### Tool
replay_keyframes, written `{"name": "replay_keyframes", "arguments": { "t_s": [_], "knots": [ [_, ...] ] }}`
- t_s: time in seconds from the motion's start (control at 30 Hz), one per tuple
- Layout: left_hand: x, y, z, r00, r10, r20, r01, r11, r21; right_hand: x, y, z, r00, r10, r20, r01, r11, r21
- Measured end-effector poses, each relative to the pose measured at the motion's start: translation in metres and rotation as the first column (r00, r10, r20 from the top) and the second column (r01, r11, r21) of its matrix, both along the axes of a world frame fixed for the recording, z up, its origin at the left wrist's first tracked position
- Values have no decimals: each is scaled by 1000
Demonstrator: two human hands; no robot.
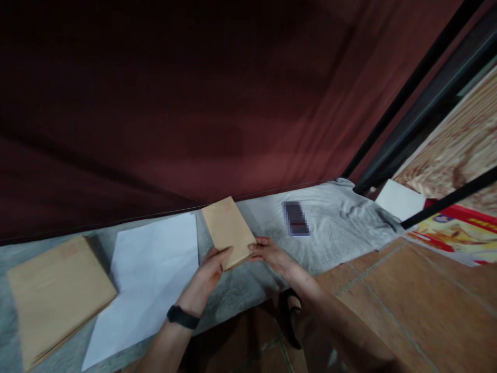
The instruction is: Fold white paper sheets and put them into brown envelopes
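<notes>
Hands: 2, both bare, same person; L hand (213, 270) grasping brown packet at its near L corner, thumb on top; R hand (267, 253) grasping same packet at its near R corner, thumb on top, fingers curled in at the edge.
Brown packet (228, 225): 1 in hands; approx. centre of view, above the cloth-covered counter (337, 228), R of the white paper; light brown, flat, rectangular, matte; faint reddish mark nr far end; some thickness at near edge; tilted, far end pointing up & slightly L; single or several layers, can't tell.
Brown stack (60, 290): 1, far L on counter; larger than packet, same colour; layered edges, no. of layers can't be counted; faint red print nr top.
White paper (151, 274): 1 visible, btwn stack & L hand; L edge partly under stack's corner.
Dark oblong (297, 218): 1, pixelated, on cloth R of packet; details unreadable.
Wristband (183, 317): 1, black, L wrist.
Backdrop: 1 dark red curtain (217, 114) behind counter.
R side: 1 red-yellow printed panel (458, 230); 1 white item (400, 199) just beside it; tiled floor (407, 290) below; 1 black shoe (289, 318) nr counter's edge.
</notes>
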State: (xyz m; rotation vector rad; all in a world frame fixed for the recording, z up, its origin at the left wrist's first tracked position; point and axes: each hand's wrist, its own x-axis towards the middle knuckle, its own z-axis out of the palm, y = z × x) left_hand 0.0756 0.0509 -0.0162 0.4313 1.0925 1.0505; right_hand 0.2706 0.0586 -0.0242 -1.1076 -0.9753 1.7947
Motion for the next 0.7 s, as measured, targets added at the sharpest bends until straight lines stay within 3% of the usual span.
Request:
{"name": "replay_keyframes", "arguments": {
  "t_s": [0.2,0.3,0.37,0.5,0.57,0.7],
  "knots": [
    [-1,-4,-8,968,35,-249,-13,996,93,8,3,-13,978,130,161,-137,990,31],
    [-3,-7,-8,945,-1,-327,28,996,80,6,4,-26,935,55,351,-102,988,115],
    [-3,-10,-7,928,-51,-370,76,996,55,4,3,-30,858,-71,508,-88,955,282],
    [-4,-13,-7,899,-49,-435,75,996,44,0,-7,-24,668,-265,696,-259,794,550],
    [-5,-13,-7,901,-13,-435,40,998,54,-1,-13,-19,643,-247,725,-397,702,592],
    [-8,-16,-6,927,9,-375,15,998,60,0,-19,-12,612,-93,785,-653,501,568]
  ]
}}
